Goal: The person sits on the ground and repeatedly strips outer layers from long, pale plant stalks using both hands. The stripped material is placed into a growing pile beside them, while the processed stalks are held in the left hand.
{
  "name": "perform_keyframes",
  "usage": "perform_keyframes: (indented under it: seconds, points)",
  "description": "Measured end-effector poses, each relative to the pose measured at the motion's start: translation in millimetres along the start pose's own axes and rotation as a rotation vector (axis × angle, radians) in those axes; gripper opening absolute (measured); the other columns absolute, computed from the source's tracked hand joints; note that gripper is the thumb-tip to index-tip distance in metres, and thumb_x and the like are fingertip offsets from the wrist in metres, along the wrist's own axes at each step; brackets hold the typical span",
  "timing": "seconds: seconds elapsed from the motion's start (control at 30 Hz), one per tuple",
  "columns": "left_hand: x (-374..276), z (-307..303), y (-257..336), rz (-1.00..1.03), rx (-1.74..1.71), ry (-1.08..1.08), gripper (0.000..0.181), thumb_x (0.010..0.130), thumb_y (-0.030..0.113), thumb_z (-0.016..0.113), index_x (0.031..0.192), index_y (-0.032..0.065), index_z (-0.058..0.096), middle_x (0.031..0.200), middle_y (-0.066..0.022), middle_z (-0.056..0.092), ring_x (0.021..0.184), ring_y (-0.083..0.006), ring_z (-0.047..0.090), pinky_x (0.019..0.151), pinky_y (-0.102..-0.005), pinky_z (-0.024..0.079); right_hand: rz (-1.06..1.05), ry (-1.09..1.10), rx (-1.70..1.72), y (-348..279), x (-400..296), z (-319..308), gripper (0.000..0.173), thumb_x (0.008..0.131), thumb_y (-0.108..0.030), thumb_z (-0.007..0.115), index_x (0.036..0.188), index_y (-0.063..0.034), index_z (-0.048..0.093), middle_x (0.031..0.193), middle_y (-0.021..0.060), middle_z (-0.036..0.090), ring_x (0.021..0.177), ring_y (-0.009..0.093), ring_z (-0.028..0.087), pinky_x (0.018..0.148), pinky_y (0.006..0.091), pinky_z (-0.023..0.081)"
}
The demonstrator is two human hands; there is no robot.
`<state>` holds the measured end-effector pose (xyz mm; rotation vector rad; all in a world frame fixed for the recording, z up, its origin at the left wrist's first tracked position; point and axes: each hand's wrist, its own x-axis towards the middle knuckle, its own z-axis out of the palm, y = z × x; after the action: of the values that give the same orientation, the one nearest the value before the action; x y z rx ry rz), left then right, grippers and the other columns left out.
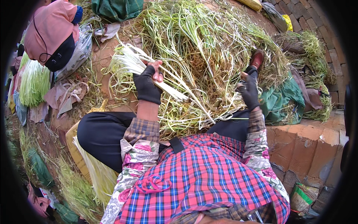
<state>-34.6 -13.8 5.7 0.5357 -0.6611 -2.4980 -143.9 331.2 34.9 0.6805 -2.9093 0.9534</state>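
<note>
My left hand [149,79], in a black fingerless glove, grips a bundle of pale stalks [174,93], which look like blanched leafy vegetables. Their white ends point down to the right, and the looser ends fan out to the upper left. A long thin stalk [197,102] slants past that hand towards my lap. My right hand [247,88], gloved alike, is above the right side of a heap of green and straw-coloured stalks [193,42]. Its fingers are curled and blurred, so whether anything is between them cannot be told. Brown roots [202,63] show in the heap.
Another person [53,30] bends at the upper left beside a bunch of pale green stalks [35,81]. Green mesh sacks [117,9] [282,100] lie about. Pale stalks [96,173] rest beside my left knee. A brick ledge [299,148] borders the right.
</note>
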Motion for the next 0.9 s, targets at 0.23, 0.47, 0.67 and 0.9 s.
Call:
perform_keyframes:
  seconds: [0.23,0.47,0.67,0.9]
  points:
    - [13,-9,-16,-0.103,0.007,0.042,0.026,0.078,-0.005,0.059,0.098,0.0055,0.045,0.084,-0.0182,0.063,0.041,-0.0082,0.043,0.036,-0.0239,0.038,0.313,-0.802,0.794,-66,-45,97,0.026,0.092,-0.021,0.046,0.096,0.0000,0.060,0.060,-0.0025,0.048,0.051,0.006,0.043,0.050,0.0205,0.037]
    - [-14,4,-63,-0.336,0.340,-0.196,0.026,0.084,0.010,0.058,0.106,0.0006,0.047,0.087,-0.0155,0.063,0.050,-0.0093,0.051,0.035,-0.0208,0.040,0.122,-0.406,0.793,-111,-8,104,0.021,0.093,-0.018,0.046,0.100,-0.0017,0.057,0.066,-0.0045,0.048,0.053,0.003,0.039,0.047,0.0171,0.030]
    - [-7,-10,-64,-0.316,0.248,-0.228,0.019,0.083,0.011,0.058,0.097,-0.0009,0.053,0.066,-0.0081,0.060,0.055,-0.0151,0.059,0.047,-0.0268,0.049,0.327,-0.613,0.832,-97,-20,108,0.026,0.090,-0.026,0.049,0.085,-0.0019,0.058,0.066,0.0002,0.053,0.057,0.007,0.048,0.053,0.0208,0.039]
    - [-3,1,-30,-0.314,-0.076,-0.225,0.019,0.086,0.015,0.055,0.097,0.0008,0.047,0.068,-0.0075,0.055,0.051,-0.0156,0.055,0.047,-0.0297,0.050,0.373,-0.642,1.082,-36,-7,30,0.039,0.075,-0.029,0.060,0.098,0.0016,0.058,0.097,0.0137,0.062,0.093,0.025,0.058,0.084,0.0334,0.043]
